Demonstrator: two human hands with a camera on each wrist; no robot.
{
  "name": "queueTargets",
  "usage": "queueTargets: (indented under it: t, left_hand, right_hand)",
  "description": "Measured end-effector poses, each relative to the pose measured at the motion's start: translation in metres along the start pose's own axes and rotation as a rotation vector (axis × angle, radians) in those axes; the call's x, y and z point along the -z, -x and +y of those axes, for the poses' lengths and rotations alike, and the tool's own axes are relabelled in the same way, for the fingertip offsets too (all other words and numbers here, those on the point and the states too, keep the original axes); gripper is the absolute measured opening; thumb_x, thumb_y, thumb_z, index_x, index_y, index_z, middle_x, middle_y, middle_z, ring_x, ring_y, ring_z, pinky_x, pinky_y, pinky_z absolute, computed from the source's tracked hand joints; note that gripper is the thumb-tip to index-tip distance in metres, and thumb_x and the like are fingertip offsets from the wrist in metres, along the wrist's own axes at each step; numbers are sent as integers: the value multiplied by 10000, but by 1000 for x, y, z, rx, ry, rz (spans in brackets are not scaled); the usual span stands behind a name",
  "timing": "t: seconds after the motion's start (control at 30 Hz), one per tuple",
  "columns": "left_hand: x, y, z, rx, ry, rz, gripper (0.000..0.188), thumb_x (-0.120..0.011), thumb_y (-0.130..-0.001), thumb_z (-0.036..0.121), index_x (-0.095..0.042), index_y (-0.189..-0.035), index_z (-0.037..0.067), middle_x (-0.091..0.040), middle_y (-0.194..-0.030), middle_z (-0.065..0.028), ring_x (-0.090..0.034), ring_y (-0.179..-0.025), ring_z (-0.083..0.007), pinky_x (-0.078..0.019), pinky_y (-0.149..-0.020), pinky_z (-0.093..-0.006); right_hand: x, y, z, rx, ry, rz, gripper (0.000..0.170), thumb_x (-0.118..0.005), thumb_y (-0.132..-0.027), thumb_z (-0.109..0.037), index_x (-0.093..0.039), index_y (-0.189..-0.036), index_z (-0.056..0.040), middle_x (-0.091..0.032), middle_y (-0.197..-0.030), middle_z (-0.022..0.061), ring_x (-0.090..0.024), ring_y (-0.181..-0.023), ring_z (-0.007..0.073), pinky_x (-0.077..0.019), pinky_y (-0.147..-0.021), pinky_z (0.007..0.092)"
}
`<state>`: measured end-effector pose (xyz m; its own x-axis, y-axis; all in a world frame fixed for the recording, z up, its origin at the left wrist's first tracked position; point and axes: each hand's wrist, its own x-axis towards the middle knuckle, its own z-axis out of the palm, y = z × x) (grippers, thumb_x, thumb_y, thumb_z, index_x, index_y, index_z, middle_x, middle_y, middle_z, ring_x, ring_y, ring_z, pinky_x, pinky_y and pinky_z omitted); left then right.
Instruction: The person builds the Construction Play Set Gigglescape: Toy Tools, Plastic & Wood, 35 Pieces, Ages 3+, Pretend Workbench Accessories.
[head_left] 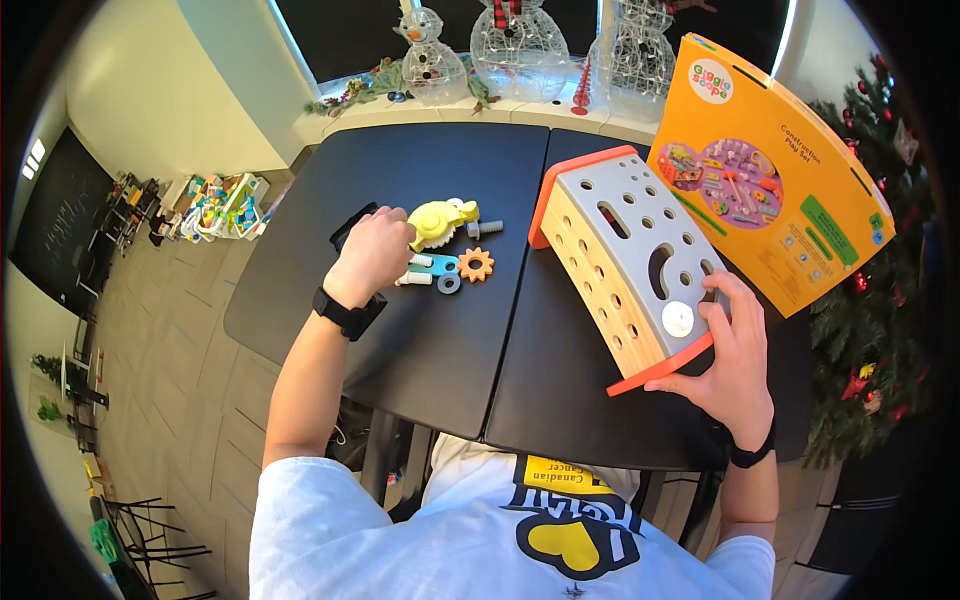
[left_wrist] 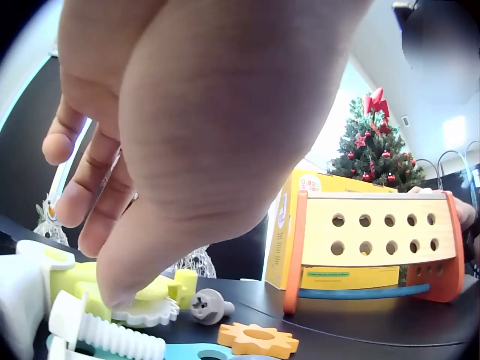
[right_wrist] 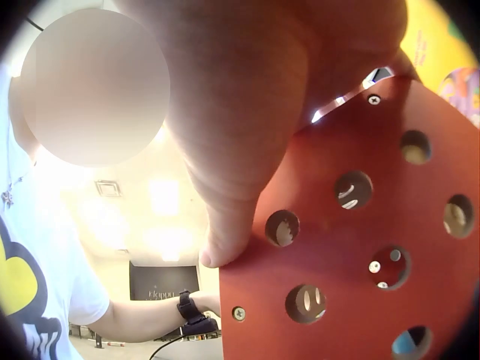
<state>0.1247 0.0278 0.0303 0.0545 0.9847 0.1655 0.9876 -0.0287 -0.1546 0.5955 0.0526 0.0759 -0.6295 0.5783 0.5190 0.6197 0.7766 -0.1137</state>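
Observation:
My left hand [head_left: 375, 258] is over a group of toy parts, its fingers loosely bent and spread apart. In the left wrist view its thumb overlaps a yellow toy piece [left_wrist: 157, 289] with a white toothed disc. Close by lie white plastic screws [left_wrist: 116, 334], a grey bolt [head_left: 486, 228], an orange gear [head_left: 476, 264], a teal strip [head_left: 436, 265] and a grey nut [head_left: 449, 284]. My right hand [head_left: 738, 355] grips the near end of a toy workbench [head_left: 622, 250], thumb at the red end panel [right_wrist: 337, 262], fingers over the grey holed top beside a white screw head [head_left: 678, 319].
A yellow construction play set box [head_left: 770, 180] stands behind the workbench. Both are on the black table [head_left: 420, 370], which has a seam across it. Lit snowmen [head_left: 435, 60] line the sill beyond; a decorated tree [head_left: 865, 340] is at the right.

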Motion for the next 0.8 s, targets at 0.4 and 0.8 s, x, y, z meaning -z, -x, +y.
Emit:
queueTargets:
  t: [0.4, 0.8]
  left_hand:
    - [-20, -63, 39, -224, 109, 82, 241, -818, -795, 201, -750, -963, 42, -634, -1025, -84, -630, -1088, -282, -546, -925, -417]
    - [-26, -64, 45, -166, 239, 54, 152, -706, -840, 76, -692, -983, 27, -702, -941, -145, -675, -980, -342, -580, -853, -454]
  right_hand:
    - [1, -3, 3, 34, -8, -4, 791, -956, -588, -528, -641, -1086, -1, -551, -1362, 166, -544, -1281, 394, -426, -1037, 494]
    - [0, -1, 8, 22, -27, 0, 742, -969, -585, -496, -650, -1065, -29, -567, -1354, 141, -567, -1253, 368, -445, -1009, 471]
